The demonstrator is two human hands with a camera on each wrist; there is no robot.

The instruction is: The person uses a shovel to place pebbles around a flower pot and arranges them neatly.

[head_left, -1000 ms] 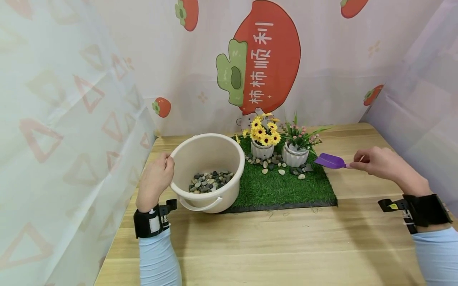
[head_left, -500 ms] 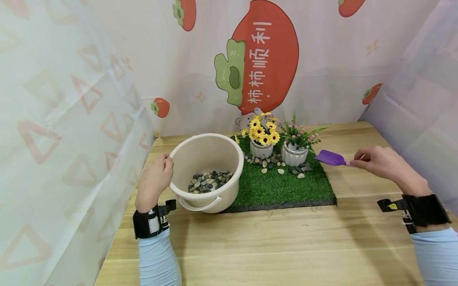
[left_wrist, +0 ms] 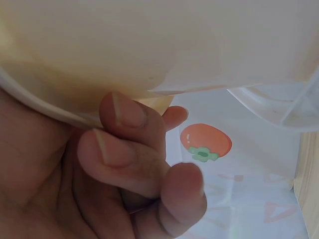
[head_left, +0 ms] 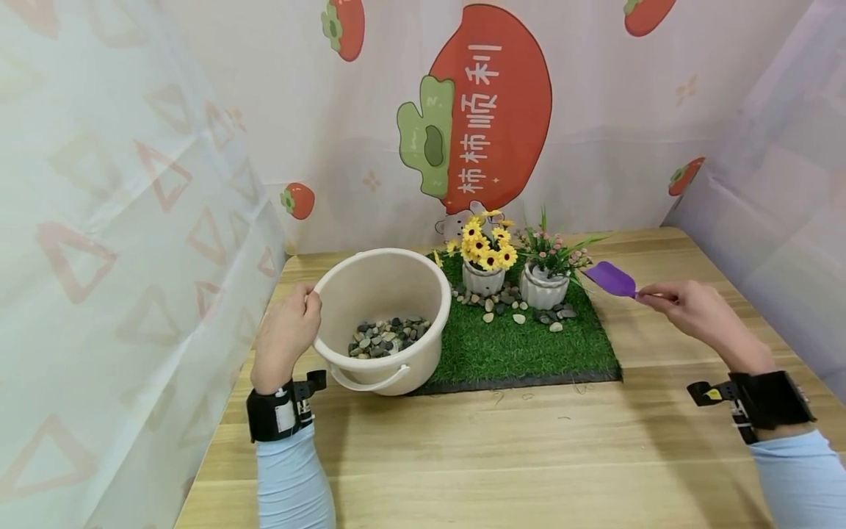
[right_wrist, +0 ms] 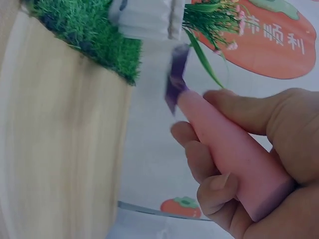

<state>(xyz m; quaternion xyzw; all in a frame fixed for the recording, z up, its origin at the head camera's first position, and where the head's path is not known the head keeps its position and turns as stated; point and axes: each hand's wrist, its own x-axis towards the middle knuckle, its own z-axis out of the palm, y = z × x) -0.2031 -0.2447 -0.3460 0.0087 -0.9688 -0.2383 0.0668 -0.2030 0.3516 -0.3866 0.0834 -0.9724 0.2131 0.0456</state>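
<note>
My left hand (head_left: 287,334) grips the left rim of a cream plastic bucket (head_left: 423,360); in the left wrist view its fingers (left_wrist: 132,154) curl under that rim. Grey and tan pebbles (head_left: 386,338) lie in the bottom of the bucket, which leans toward me. On the right, my right hand (head_left: 694,316) holds a small shovel (head_left: 611,279) with a purple blade and a pink handle (right_wrist: 229,149). The right wrist view shows fingers and thumb wrapped round that handle. The blade is in the air, just right of the pot of pink flowers (head_left: 545,286).
A green turf mat (head_left: 522,353) lies on the wooden table (head_left: 502,455), partly behind the bucket. At its back stand the pink-flower pot and a white pot of yellow flowers (head_left: 484,278). Loose stones (head_left: 519,319) lie in front of them. Printed curtains enclose the table.
My right hand has shifted slightly left and its wrist has turned, so the shovel's blade points higher. The left hand and the bucket stay where they were.
</note>
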